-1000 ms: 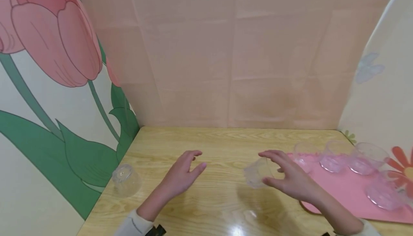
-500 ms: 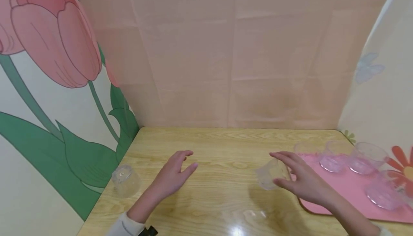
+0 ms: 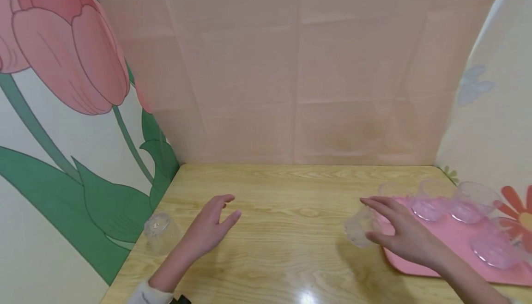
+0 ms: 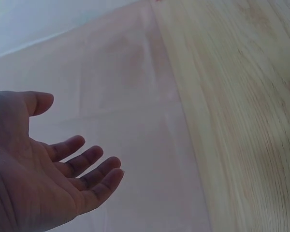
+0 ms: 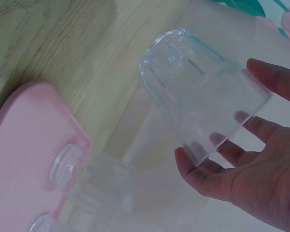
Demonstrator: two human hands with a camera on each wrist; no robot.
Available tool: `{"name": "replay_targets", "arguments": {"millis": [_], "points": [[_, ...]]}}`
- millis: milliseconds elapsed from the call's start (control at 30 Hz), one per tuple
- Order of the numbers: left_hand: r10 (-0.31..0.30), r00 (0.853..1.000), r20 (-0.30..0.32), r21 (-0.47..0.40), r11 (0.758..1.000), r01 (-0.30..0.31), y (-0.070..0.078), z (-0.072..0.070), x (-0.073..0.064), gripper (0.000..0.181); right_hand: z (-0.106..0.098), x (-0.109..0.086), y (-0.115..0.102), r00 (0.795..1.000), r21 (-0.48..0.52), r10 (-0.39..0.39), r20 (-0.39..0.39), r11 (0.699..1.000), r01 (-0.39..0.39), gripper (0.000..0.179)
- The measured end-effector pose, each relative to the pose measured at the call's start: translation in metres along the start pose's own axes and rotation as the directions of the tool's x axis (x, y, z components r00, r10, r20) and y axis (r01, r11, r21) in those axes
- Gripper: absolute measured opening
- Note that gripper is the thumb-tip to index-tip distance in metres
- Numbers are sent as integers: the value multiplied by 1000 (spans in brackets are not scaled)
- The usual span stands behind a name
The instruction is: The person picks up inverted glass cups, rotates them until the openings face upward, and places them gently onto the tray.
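My right hand [image 3: 401, 232] grips a clear plastic-looking cup [image 5: 203, 92] around its rim end, with thumb and fingers on opposite sides. The cup lies tilted in the hand, its faceted base pointing away from the palm, above the table near the tray's left edge. My left hand [image 3: 209, 228] hovers over the left half of the table, palm facing inward, fingers relaxed and holding nothing. Beyond it to the left, another clear cup [image 3: 161, 234] stands upside down on the table.
A pink tray [image 3: 436, 253] lies at the right of the wooden table [image 3: 287, 248]. On it stand several clear cups, rims up, among them one at the front [image 3: 494, 248]. A pink sheet [image 3: 291, 77] hangs behind the table; a flower-print wall [image 3: 70, 59] flanks the left.
My right hand has carried the cup rightward toward the tray. The left hand has drifted left, nearer the upside-down cup.
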State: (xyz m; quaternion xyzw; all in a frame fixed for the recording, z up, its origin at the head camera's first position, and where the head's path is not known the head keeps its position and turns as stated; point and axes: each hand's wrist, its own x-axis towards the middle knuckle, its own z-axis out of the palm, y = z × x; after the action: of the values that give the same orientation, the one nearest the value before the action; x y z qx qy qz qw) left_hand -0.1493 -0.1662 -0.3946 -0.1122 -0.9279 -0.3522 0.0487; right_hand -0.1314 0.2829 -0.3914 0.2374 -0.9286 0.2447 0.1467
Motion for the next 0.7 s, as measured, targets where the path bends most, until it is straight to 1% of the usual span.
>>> {"name": "replay_targets", "arguments": {"millis": [300,533,700], "points": [[-33,999,-20,38,999,34,-9,-10,-4,64,0,-7,12,999,-70,-22,-27,997,20,76],[-41,998,-39,63,997,43,-16,-17,-8,65,-4,-13,22,1000,-42,4,-7,999,-4,76],[-31,998,-60,73,997,35,-23,-25,-10,61,-5,-18,29,1000,-62,16,-17,998,-17,76]]}}
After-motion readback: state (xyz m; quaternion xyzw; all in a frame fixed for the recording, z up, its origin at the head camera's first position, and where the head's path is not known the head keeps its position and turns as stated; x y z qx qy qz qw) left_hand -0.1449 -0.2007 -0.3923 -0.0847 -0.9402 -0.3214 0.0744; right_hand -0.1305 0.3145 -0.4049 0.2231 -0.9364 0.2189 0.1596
